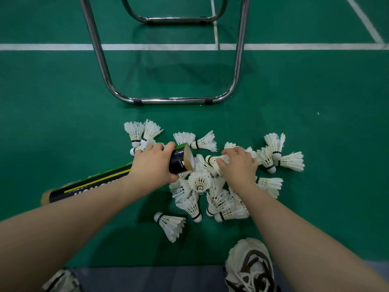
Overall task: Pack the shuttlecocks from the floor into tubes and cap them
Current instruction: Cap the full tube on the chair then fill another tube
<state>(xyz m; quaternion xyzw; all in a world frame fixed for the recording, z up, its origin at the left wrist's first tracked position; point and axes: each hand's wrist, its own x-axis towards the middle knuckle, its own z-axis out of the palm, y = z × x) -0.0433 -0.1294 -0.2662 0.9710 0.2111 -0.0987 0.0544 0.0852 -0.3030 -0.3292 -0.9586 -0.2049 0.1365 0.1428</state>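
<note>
— Shuttlecocks point(212, 186), a whole white heap of them, lie on the green court floor point(63, 123) just in front of the person crouching there. Beyond the heap stands a chrome tube frame point(172, 100), its near bar flat on the floor, and a white court line point(52, 47) runs across behind it.

— And the tube?

— The tube point(94, 182) is long, black with green and yellow stripes, and it lies slanted, its far end low at the left near the floor, its open mouth raised over the left edge of the heap. The left hand point(152, 163) is wrapped round it close to that mouth, fingers over the top, thumb underneath, a full closed grip.

— What about the other hand?

— The right hand point(237, 163) is down on the middle of the heap, palm down, fingers curled. They are pinched on the feathers of one shuttlecock point(214, 159), whose cork end points left toward the tube's mouth, just beside it but not inside.

— Anything loose from the heap?

— One stray shuttlecock point(170, 225) lies apart on the near side, cork pointing away to the left. A few more spread out to the right, near the heap's edge.

— And nearer still?

— A white and dark sneaker point(250, 266) on the floor under the right forearm, and a bit of another shoe point(61, 281) at the lower left. I cannot tell whether anything is already in the tube.
</note>
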